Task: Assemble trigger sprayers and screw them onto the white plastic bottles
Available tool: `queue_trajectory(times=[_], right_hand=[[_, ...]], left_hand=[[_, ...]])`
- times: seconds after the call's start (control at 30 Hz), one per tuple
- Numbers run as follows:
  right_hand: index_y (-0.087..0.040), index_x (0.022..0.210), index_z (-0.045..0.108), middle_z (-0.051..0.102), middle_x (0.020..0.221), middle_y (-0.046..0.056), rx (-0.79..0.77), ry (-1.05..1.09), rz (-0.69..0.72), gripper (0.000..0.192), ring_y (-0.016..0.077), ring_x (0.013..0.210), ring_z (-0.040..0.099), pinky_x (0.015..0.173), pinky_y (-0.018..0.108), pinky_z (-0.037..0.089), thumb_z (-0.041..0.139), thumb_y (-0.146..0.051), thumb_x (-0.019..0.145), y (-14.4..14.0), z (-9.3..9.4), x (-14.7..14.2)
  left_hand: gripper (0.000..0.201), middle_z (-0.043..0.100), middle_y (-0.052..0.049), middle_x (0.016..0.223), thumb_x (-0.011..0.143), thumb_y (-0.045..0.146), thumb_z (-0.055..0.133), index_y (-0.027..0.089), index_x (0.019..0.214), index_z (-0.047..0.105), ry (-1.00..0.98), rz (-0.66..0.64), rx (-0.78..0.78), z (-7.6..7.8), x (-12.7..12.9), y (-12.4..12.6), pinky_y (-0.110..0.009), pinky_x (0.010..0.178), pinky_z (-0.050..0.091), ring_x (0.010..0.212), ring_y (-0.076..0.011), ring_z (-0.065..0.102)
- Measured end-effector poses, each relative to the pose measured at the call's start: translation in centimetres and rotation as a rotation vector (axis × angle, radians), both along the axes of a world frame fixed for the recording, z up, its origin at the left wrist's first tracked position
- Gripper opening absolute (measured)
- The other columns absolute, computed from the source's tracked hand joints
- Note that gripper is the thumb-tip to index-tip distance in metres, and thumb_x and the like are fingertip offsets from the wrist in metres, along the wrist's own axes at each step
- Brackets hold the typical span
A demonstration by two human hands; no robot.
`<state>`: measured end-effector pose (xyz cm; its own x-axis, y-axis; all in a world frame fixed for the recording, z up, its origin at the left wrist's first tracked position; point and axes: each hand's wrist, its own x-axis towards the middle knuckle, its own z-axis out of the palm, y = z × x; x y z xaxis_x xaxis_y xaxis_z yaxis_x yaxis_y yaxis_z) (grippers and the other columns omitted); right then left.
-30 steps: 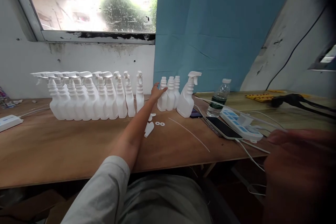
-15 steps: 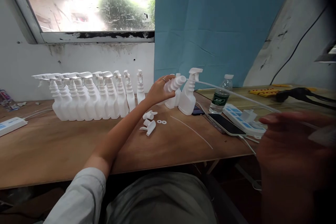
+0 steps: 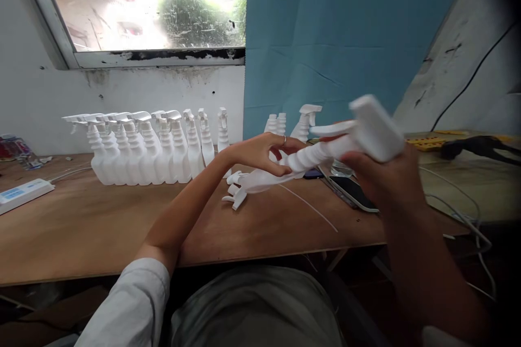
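While both hands blur, right hand (image 3: pixel 380 176) hides trigger head's (image 3: pixel 372 127) underside.

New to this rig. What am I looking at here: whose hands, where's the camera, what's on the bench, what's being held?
No machine here: a person works bare-handed, and the single camera sits on their head, looking forward and down. The left hand holds a white bottle lying sideways. The right hand grips a white trigger sprayer head at the bottle's neck. On the wooden bench stand a row of finished spray bottles, a few more bottles by the blue curtain, loose white parts, a thin white tube, a phone and a power strip.
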<state>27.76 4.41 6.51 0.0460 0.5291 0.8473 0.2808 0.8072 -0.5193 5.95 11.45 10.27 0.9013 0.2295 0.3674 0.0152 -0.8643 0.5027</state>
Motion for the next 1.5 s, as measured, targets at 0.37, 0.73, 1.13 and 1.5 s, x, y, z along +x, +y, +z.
queue_trajectory(times=[0.37, 0.73, 1.13, 1.5], right_hand=[[-0.017, 0.079, 0.065, 0.066, 0.078, 0.005, -0.294, 0.106, 0.491, 0.020, 0.0203, 0.072, 0.064, 0.065, 0.032, 0.055, 0.069, -0.036, 0.080, 2.5, -0.9, -4.9], [-0.020, 0.090, 0.054, 0.059, 0.069, 0.001, -0.461, 0.146, 0.725, 0.025, 0.0163, 0.056, 0.060, 0.049, 0.030, 0.054, 0.064, -0.042, 0.084, 0.9, -1.5, -8.3], [-0.023, 0.101, 0.048, 0.061, 0.078, 0.003, -0.380, 0.145, 0.669, 0.042, 0.0191, 0.061, 0.063, 0.052, 0.033, 0.055, 0.067, -0.051, 0.078, 0.7, -1.9, -8.5], [-0.023, 0.101, 0.049, 0.060, 0.073, 0.000, -0.415, 0.185, 0.693, 0.035, 0.0161, 0.055, 0.060, 0.049, 0.030, 0.053, 0.070, -0.039, 0.079, 0.7, -1.7, -8.7]], left_hand=[[0.028, 0.066, -0.002, 0.090, 0.068, 0.028, 0.079, 0.020, 0.088, 0.062, 0.244, -0.104, -0.540, -2.1, -0.7, 3.2, -0.032, 0.086, 0.056, 0.092, -0.0185, 0.065], [0.028, 0.065, -0.003, 0.102, 0.091, 0.039, 0.054, 0.020, 0.108, 0.065, -0.323, 0.170, -0.083, 3.7, -4.4, -3.0, -0.025, 0.074, 0.056, 0.094, -0.0164, 0.065], [0.018, 0.064, -0.003, 0.086, 0.081, 0.027, 0.068, 0.011, 0.078, 0.060, -0.294, 0.222, -0.057, 3.7, -4.1, -4.7, -0.022, 0.054, 0.053, 0.058, -0.0067, 0.059], [0.021, 0.062, -0.003, 0.081, 0.082, 0.031, 0.066, 0.012, 0.079, 0.058, -0.261, 0.244, -0.032, 3.7, -4.3, -4.7, -0.023, 0.054, 0.052, 0.060, -0.0091, 0.061]])
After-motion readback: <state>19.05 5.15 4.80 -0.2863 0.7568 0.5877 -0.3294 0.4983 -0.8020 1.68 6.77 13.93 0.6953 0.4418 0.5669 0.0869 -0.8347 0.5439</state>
